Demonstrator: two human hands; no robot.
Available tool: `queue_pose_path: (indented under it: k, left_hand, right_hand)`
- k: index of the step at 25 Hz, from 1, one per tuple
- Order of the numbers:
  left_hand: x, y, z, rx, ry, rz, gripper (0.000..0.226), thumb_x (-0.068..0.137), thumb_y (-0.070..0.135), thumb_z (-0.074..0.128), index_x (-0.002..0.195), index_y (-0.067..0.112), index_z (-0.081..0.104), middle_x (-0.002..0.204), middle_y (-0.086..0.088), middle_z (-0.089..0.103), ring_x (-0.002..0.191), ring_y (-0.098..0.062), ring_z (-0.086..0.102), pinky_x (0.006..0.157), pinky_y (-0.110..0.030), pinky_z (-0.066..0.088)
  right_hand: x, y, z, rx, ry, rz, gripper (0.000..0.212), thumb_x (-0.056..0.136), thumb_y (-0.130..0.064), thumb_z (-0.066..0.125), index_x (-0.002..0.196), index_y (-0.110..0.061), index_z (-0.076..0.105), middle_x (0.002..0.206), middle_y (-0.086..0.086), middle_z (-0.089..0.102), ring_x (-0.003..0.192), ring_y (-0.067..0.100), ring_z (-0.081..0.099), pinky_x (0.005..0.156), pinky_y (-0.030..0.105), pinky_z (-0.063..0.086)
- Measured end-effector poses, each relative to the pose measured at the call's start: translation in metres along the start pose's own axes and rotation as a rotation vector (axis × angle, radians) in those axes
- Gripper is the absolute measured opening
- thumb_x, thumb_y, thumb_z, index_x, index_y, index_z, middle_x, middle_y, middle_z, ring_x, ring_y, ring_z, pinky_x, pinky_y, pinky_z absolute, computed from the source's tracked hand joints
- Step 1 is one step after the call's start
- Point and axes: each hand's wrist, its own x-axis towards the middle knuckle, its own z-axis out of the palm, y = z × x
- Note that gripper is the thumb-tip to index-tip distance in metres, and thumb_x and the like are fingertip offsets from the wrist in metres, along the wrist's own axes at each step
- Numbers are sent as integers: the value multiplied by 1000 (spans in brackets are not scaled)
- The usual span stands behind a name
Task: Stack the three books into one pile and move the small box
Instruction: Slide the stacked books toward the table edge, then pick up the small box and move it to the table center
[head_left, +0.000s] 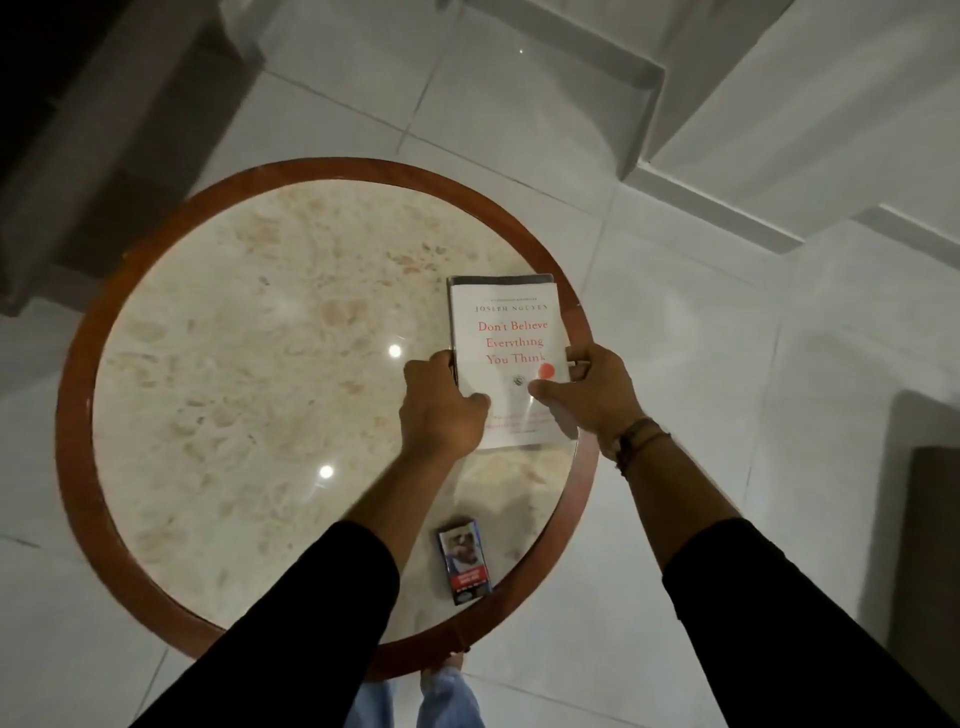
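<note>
A pile of books (506, 332) lies on the right side of the round table (78, 395). Its top book has a white cover with red title lettering; a darker book edge shows under it at the far end. How many books are in the pile is hidden. My left hand (441, 405) grips the pile's left edge, thumb on the cover. My right hand (592, 389) grips the right edge, thumb on the cover too. The small box (464, 565), dark with a picture and a red label, lies near the table's front edge, between my forearms and apart from the books.
The table has a pale marble top and a brown wooden rim. White floor tiles surround it. White steps (727, 156) rise at the upper right, dark furniture (78, 130) stands at the upper left, and my feet show below the table's front edge.
</note>
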Motion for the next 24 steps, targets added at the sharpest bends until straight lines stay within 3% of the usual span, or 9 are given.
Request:
queue_pose_path:
  k: [5, 9, 13, 15, 18, 21, 24]
  left_hand:
    - [4, -10, -2, 1, 103, -5, 66, 89, 18, 84, 147, 16, 52, 142, -9, 66, 123, -31, 71, 97, -44, 60]
    - [4, -18, -1, -103, 75, 2, 72, 91, 22, 85, 153, 19, 50, 146, -6, 66, 124, -27, 70, 106, -45, 59]
    - [-32, -77, -22, 34, 280, 232, 55, 101, 36, 72, 152, 24, 52, 154, -2, 58, 138, -20, 58, 109, -38, 54]
    - [-51, -126, -40, 224, 355, 284, 55, 109, 41, 56, 159, 23, 45, 167, -5, 49, 155, -23, 45, 121, -45, 47]
    - [-65, -192, -69, 454, 439, 258, 65, 112, 44, 39, 168, 11, 36, 177, -17, 35, 168, -35, 26, 134, -58, 30]
    - [-63, -232, -96, 570, 452, 195, 72, 112, 46, 32, 172, 8, 21, 182, -17, 21, 170, -35, 17, 138, -58, 18]
    - [-50, -259, -121, 639, 517, 142, 74, 113, 50, 25, 173, 9, 15, 184, -15, 16, 170, -35, 18, 138, -56, 16]
  right_hand:
    - [8, 1, 10, -74, 53, 25, 56, 74, -40, 94, 118, -16, 70, 128, 1, 76, 110, 31, 76, 98, 49, 64]
    - [2, 12, 9, -26, 133, 90, 63, 72, -52, 92, 113, -19, 56, 119, -2, 72, 105, 29, 75, 92, 44, 65]
    - [-59, 31, 24, -86, 439, -155, 52, 83, -62, 74, 115, -31, 48, 111, -12, 55, 93, 13, 65, 72, 21, 55]
    - [-100, 51, 46, -99, 406, -283, 37, 91, -53, 71, 115, -36, 47, 107, -18, 52, 92, 7, 63, 70, 17, 52]
    - [-154, 84, 90, -206, 278, -348, 33, 96, -45, 70, 119, -35, 49, 118, -12, 58, 94, 12, 66, 72, 22, 58]
    - [-174, 102, 123, -325, 231, -298, 41, 93, -48, 72, 126, -33, 52, 128, -6, 60, 106, 18, 65, 81, 35, 61]
    - [-177, 104, 146, -382, 218, -183, 57, 84, -51, 78, 130, -32, 51, 129, 1, 61, 107, 25, 66, 85, 42, 62]
